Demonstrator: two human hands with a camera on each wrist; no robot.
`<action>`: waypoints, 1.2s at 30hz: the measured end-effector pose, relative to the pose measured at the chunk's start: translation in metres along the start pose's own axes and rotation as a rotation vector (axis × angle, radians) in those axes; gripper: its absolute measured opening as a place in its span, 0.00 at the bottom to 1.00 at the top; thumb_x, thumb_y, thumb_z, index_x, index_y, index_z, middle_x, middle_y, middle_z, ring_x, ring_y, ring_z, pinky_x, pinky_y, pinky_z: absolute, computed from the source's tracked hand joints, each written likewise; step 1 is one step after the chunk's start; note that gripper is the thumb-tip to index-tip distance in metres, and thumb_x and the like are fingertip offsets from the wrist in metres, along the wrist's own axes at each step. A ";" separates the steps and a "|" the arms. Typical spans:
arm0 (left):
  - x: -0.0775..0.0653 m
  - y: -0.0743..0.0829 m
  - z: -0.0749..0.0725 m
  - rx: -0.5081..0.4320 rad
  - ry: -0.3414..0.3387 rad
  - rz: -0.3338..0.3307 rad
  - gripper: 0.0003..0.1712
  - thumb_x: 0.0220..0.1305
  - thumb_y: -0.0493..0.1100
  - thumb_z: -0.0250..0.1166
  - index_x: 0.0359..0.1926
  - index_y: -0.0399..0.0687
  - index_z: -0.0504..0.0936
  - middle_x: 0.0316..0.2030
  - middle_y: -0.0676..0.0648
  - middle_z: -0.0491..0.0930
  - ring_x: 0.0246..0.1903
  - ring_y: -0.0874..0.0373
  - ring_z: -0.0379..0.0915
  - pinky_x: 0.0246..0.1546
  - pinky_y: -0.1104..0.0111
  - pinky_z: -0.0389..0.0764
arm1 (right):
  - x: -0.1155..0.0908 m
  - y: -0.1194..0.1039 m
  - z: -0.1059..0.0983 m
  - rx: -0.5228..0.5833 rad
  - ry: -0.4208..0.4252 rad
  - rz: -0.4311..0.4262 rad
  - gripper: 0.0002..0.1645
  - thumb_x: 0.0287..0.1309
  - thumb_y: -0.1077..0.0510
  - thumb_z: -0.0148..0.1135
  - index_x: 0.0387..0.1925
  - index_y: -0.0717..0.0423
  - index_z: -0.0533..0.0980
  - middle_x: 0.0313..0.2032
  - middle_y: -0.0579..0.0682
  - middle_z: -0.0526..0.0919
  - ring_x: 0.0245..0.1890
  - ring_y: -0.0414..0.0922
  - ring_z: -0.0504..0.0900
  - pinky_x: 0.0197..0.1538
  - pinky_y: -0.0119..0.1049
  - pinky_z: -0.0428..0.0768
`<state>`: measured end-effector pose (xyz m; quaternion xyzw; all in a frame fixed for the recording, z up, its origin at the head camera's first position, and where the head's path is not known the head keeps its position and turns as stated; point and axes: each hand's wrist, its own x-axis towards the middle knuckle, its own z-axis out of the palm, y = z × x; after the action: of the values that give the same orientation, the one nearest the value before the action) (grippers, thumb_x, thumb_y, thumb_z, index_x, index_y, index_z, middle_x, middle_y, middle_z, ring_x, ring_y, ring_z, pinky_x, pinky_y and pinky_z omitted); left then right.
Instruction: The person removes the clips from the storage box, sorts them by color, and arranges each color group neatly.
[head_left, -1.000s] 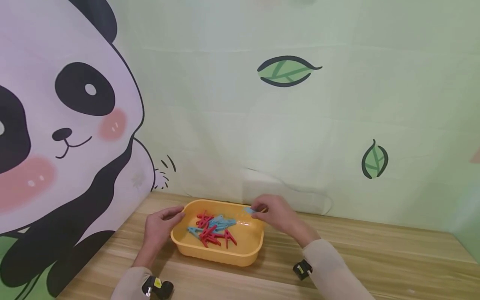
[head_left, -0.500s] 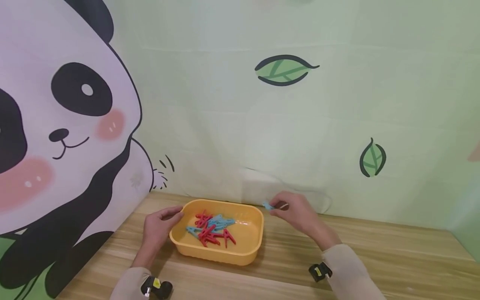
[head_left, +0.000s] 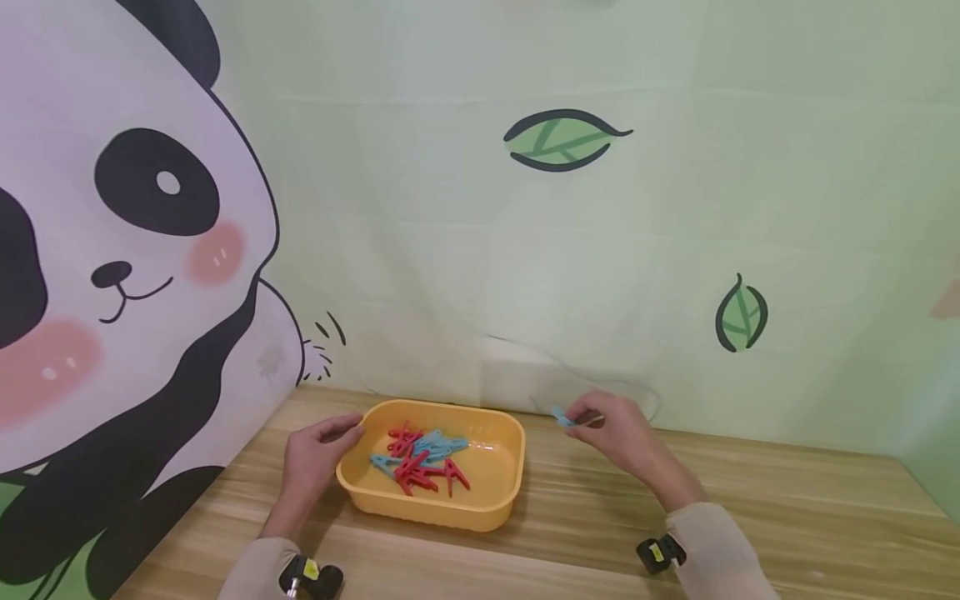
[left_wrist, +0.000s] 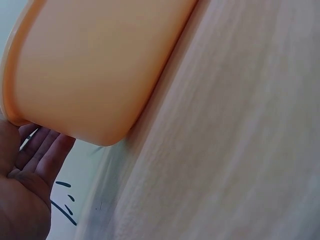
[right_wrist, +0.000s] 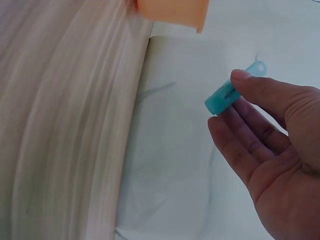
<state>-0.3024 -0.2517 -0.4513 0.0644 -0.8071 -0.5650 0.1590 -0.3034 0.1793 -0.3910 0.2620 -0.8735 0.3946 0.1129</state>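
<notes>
A yellow plastic basin (head_left: 431, 518) stands on the wooden table with several red clothespins (head_left: 411, 471) and blue clothespins (head_left: 438, 446) heaped inside. My left hand (head_left: 311, 454) holds its left rim, thumb at the lip and fingers against the outer wall. In the left wrist view, those fingers (left_wrist: 47, 150) reach behind the end of the basin (left_wrist: 90, 75). To the right of the basin, my right hand (head_left: 618, 433) pinches a single blue clothespin (right_wrist: 235, 90) between thumb and fingertips, raised above the table near the back wall.
A pale green cloth backdrop (head_left: 420, 275) with printed leaves rises right behind the table. On the left, a large panda print (head_left: 150, 317) borders the tabletop. Wood-grain table surface (head_left: 787, 492) extends to the right of the basin.
My right hand has moved right, from over the basin's far right corner to beside it, carrying the blue clothespin. My left hand has kept its place at the rim.
</notes>
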 end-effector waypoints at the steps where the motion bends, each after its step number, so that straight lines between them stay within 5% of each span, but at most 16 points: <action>1: 0.000 0.000 0.000 0.000 0.001 0.002 0.18 0.71 0.40 0.73 0.57 0.35 0.87 0.54 0.37 0.87 0.58 0.44 0.82 0.43 0.85 0.77 | -0.001 0.001 0.000 -0.002 0.000 0.005 0.06 0.62 0.71 0.73 0.39 0.61 0.85 0.39 0.51 0.88 0.43 0.52 0.88 0.48 0.45 0.88; 9: 0.002 -0.004 0.000 -0.009 0.002 0.020 0.18 0.70 0.39 0.73 0.56 0.33 0.88 0.52 0.37 0.88 0.44 0.69 0.82 0.43 0.84 0.78 | -0.005 0.007 0.000 -0.060 -0.027 0.093 0.06 0.63 0.70 0.73 0.37 0.59 0.84 0.39 0.49 0.87 0.43 0.51 0.88 0.48 0.45 0.88; 29: 0.001 -0.003 0.000 0.008 0.000 0.022 0.17 0.71 0.40 0.73 0.56 0.35 0.88 0.53 0.38 0.88 0.54 0.50 0.83 0.43 0.84 0.78 | -0.007 0.032 0.013 -0.258 -0.193 -0.008 0.11 0.54 0.72 0.77 0.30 0.57 0.82 0.32 0.46 0.86 0.35 0.44 0.84 0.42 0.40 0.85; 36: 0.001 -0.003 0.000 -0.005 0.001 0.011 0.18 0.71 0.40 0.73 0.57 0.34 0.88 0.54 0.38 0.88 0.52 0.55 0.83 0.43 0.84 0.78 | -0.008 0.034 0.016 -0.244 -0.204 -0.058 0.12 0.52 0.76 0.75 0.30 0.59 0.83 0.32 0.47 0.86 0.36 0.46 0.85 0.42 0.41 0.87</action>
<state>-0.3031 -0.2531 -0.4534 0.0599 -0.8060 -0.5660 0.1626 -0.3149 0.1894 -0.4263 0.3102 -0.9139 0.2533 0.0663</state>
